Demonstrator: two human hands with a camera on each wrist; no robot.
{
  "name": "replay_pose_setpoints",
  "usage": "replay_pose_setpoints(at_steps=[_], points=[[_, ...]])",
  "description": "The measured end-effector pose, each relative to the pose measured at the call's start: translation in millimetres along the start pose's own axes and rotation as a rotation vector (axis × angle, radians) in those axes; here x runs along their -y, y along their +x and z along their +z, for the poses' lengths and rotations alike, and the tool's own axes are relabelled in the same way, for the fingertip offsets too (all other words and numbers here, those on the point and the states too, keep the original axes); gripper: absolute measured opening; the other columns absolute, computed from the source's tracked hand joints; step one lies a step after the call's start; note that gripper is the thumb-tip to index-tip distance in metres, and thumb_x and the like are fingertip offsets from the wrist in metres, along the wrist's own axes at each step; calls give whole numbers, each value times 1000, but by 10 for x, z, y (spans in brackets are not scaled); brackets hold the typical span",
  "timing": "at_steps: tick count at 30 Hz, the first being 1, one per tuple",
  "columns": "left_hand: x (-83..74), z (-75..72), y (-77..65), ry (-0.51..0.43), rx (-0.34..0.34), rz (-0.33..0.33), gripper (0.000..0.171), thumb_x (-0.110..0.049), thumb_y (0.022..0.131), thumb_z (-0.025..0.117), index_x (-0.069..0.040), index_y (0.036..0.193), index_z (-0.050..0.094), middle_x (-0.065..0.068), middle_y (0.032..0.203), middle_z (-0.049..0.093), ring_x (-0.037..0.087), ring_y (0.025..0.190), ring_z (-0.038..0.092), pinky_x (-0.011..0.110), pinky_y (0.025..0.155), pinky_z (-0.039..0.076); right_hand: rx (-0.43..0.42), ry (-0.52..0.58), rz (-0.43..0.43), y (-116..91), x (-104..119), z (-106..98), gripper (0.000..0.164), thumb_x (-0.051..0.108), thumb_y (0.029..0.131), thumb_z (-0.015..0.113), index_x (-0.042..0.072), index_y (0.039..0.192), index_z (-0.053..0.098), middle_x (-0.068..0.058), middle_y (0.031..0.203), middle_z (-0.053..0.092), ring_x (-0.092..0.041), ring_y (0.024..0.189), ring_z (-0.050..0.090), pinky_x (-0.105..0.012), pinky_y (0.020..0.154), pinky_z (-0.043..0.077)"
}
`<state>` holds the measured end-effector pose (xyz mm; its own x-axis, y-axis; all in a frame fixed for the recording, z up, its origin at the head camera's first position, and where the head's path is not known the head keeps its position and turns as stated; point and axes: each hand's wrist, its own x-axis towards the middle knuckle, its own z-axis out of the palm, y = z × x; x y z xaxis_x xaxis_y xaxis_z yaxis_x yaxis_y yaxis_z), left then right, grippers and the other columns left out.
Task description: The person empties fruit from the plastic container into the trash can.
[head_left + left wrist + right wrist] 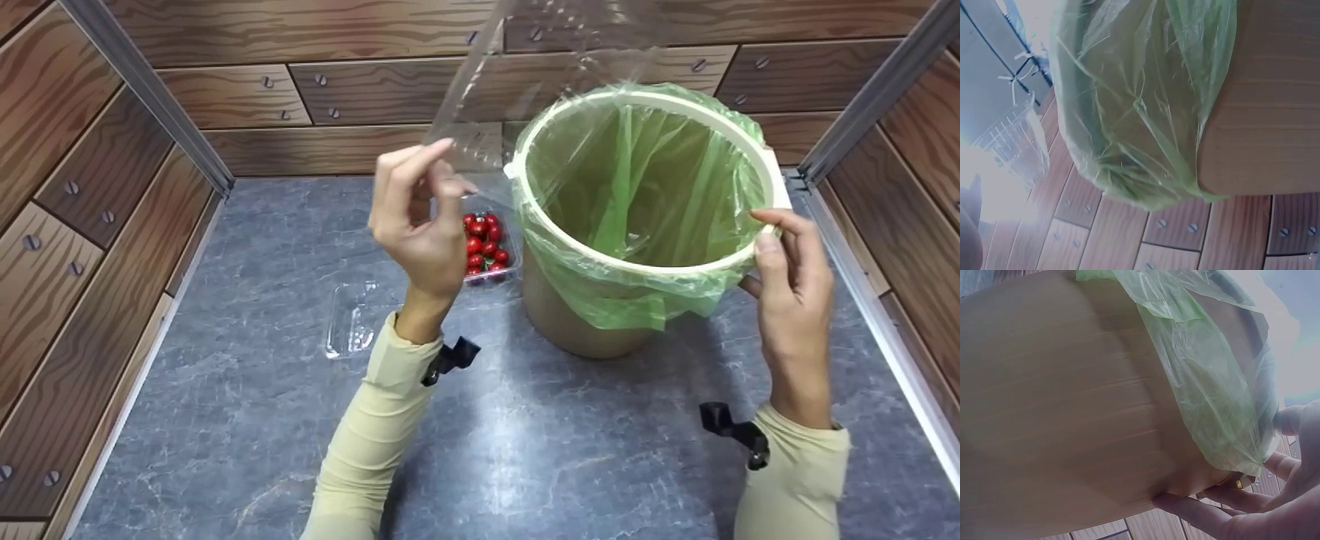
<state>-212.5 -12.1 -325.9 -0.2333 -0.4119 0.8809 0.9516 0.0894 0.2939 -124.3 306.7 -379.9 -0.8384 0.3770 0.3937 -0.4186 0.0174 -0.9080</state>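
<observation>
My left hand [421,214] is raised left of the bin, its fingertips pinching a see-through plastic piece [480,97] with a straight edge and small ridges. This piece reaches up past the bin's far left rim; in the left wrist view ribbed clear plastic [1013,138] shows near the blurred fingers [970,225]. On the right, my right hand [796,285] grips the rim of a beige bin [585,330], thumb on top and other fingers against the outside [1193,512]. A green bag [600,289] lines the bin and folds over its pale rim.
Behind my left hand, a clear tray of red cherry tomatoes [486,247] stands beside the bin. An empty clear plastic tray or lid [352,319] lies farther left on the grey marbled surface [247,420]. Wood-patterned panels [360,150] enclose the back and sides.
</observation>
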Motion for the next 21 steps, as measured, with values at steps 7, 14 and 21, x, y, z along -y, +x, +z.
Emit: replay_pose_setpoints(at_steps=[7,14,21], points=[[44,-241,-101,-30,-64,-123,19,18,90,54,14,103,67,12,89,55,22,64,57,34,51,59,-7,7,-7,2,-5,-17,30,9,104,55,0,132,63,-22,123,61,-25,92,66,-28,73,64],[124,-560,-209,14,-101,-194,23,17,88,52,15,106,65,11,85,52,20,58,59,38,50,59,-3,16,-12,7,-10,-15,30,9,104,55,-1,132,62,-21,127,60,-23,90,65,-27,72,64],[188,-867,-289,56,-177,-259,23,19,86,52,15,105,66,10,81,54,20,59,57,34,52,58,11,17,-16,3,-14,-13,31,8,105,53,-1,133,61,-22,121,60,-23,88,65,-27,72,64]])
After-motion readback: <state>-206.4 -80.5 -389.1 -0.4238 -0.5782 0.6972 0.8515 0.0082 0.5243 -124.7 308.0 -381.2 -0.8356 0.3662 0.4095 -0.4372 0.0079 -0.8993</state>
